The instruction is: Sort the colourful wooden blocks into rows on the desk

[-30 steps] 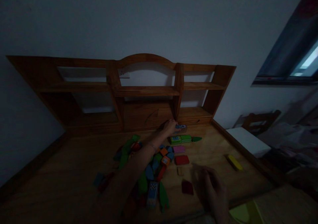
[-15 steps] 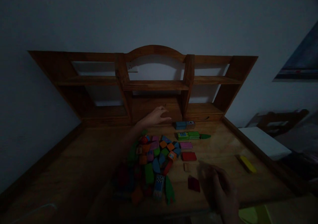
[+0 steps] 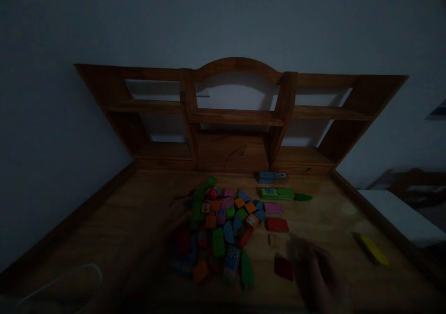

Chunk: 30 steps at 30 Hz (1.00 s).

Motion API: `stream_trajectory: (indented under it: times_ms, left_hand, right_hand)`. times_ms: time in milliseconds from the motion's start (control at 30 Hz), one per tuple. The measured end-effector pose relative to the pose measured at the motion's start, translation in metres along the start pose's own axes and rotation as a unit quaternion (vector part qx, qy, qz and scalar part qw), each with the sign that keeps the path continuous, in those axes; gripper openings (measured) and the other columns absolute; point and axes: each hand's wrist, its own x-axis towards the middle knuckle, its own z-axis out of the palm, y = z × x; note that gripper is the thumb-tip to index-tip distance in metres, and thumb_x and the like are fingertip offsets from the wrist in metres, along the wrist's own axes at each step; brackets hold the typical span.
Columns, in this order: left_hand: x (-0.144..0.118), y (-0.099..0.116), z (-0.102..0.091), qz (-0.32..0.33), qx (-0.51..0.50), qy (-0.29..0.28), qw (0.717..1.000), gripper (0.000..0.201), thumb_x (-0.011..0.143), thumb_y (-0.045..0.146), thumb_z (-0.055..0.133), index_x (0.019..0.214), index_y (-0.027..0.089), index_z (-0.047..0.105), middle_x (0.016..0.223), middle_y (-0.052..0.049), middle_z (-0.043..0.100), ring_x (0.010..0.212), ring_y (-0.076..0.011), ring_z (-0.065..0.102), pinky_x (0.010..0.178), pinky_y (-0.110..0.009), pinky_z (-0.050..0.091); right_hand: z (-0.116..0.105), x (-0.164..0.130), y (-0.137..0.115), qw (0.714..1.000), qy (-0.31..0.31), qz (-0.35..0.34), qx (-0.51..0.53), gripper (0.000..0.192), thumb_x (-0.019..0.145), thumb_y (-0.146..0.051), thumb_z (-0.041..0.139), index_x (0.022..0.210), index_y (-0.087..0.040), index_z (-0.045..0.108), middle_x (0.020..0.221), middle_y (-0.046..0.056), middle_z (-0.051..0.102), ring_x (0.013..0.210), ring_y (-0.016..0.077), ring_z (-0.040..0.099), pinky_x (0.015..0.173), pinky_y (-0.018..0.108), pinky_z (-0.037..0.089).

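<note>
A heap of coloured wooden blocks (image 3: 223,225) lies on a wooden desk (image 3: 114,221) in dim light. My left hand (image 3: 179,214) is a dark blur at the heap's left edge, fingers apart, and I see nothing in it. My right hand (image 3: 318,274) hovers low at the front right beside a dark red block (image 3: 283,266); whether it holds anything is unclear. Behind the heap, a blue block with a small grey one (image 3: 272,177) sits by the hutch. A row of green blocks (image 3: 278,193), a pink block (image 3: 273,207) and a red block (image 3: 277,225) lie apart.
A wooden hutch (image 3: 237,116) with open shelves stands against the wall at the desk's back. A yellow block (image 3: 374,250) lies near the right edge. A white cord (image 3: 69,279) loops at the front left. A white-topped surface (image 3: 400,214) stands to the right.
My left hand has let go of the blue block by the hutch and drawn back to the heap's left edge. The view has swung left. My right hand stays low at the front.
</note>
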Motion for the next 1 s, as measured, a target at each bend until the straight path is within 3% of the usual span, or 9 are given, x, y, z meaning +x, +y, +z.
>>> stream_trajectory:
  times_ms: [133, 233, 400, 533, 633, 833, 1000]
  left_hand:
    - [-0.044, 0.003, 0.012, 0.013, 0.003, -0.051, 0.999, 0.050, 0.089, 0.050, 0.061, 0.137, 0.042, 0.055, 0.146, 0.003, 0.055, 0.133, -0.0230, 0.053, 0.113, -0.039, 0.044]
    - [-0.054, 0.006, 0.026, 0.007, 0.027, -0.042, 0.999, 0.058, 0.088, 0.053, 0.063, 0.142, 0.036, 0.051, 0.144, -0.002, 0.056, 0.135, -0.0256, 0.050, 0.116, -0.043, 0.040]
    - [-0.047, 0.016, 0.043, -0.003, 0.053, -0.027, 0.998, 0.051, 0.093, 0.045, 0.056, 0.142, 0.031, 0.054, 0.138, -0.007, 0.057, 0.131, -0.0268, 0.051, 0.113, -0.046, 0.041]
    - [-0.037, 0.022, 0.048, -0.027, 0.036, -0.043, 0.998, 0.052, 0.090, 0.034, 0.055, 0.142, 0.030, 0.056, 0.136, -0.011, 0.055, 0.127, -0.0278, 0.054, 0.107, -0.045, 0.046]
    - [-0.031, 0.023, 0.050, -0.048, 0.016, -0.043, 0.998, 0.055, 0.088, 0.035, 0.058, 0.143, 0.030, 0.055, 0.139, -0.012, 0.052, 0.123, -0.0282, 0.057, 0.103, -0.044, 0.049]
    - [-0.027, 0.021, 0.052, -0.067, -0.016, -0.017, 0.997, 0.052, 0.084, 0.031, 0.060, 0.136, 0.029, 0.060, 0.134, -0.009, 0.059, 0.117, -0.0251, 0.062, 0.099, -0.040, 0.053]
    - [-0.030, 0.009, 0.053, -0.102, -0.038, 0.041, 0.993, 0.048, 0.087, 0.033, 0.056, 0.134, 0.027, 0.060, 0.132, -0.007, 0.066, 0.122, -0.0274, 0.061, 0.108, -0.048, 0.048]
  right_hand:
    - [-0.002, 0.002, -0.003, 0.999, -0.015, -0.022, -0.023, 0.047, 0.086, -0.063, 0.057, 0.107, -0.023, 0.071, 0.113, 0.009, 0.076, 0.105, 0.0340, 0.069, 0.089, 0.041, 0.054]
    - [-0.003, 0.001, -0.006, 0.999, -0.006, -0.019, -0.028, 0.047, 0.086, -0.064, 0.056, 0.104, -0.024, 0.071, 0.109, 0.009, 0.077, 0.104, 0.0342, 0.070, 0.088, 0.042, 0.054]
    - [-0.002, 0.002, -0.005, 0.999, -0.012, -0.009, -0.039, 0.048, 0.087, -0.065, 0.054, 0.105, -0.024, 0.071, 0.112, 0.010, 0.076, 0.106, 0.0356, 0.069, 0.091, 0.045, 0.052]
    - [-0.002, 0.002, -0.004, 0.998, -0.007, -0.001, -0.057, 0.050, 0.085, -0.066, 0.054, 0.104, -0.023, 0.072, 0.111, 0.011, 0.076, 0.104, 0.0368, 0.069, 0.089, 0.046, 0.052]
    - [-0.001, 0.001, -0.004, 0.999, -0.008, 0.001, -0.044, 0.049, 0.087, -0.064, 0.054, 0.106, -0.023, 0.072, 0.111, 0.010, 0.076, 0.104, 0.0353, 0.069, 0.087, 0.043, 0.053]
    - [0.000, 0.004, -0.001, 0.999, -0.006, -0.011, -0.051, 0.047, 0.085, -0.064, 0.056, 0.103, -0.023, 0.072, 0.108, 0.010, 0.077, 0.101, 0.0346, 0.071, 0.084, 0.042, 0.055]
    - [0.002, 0.006, 0.005, 0.999, -0.008, -0.022, -0.033, 0.047, 0.085, -0.063, 0.055, 0.105, -0.023, 0.073, 0.113, 0.009, 0.076, 0.106, 0.0337, 0.069, 0.088, 0.041, 0.054]
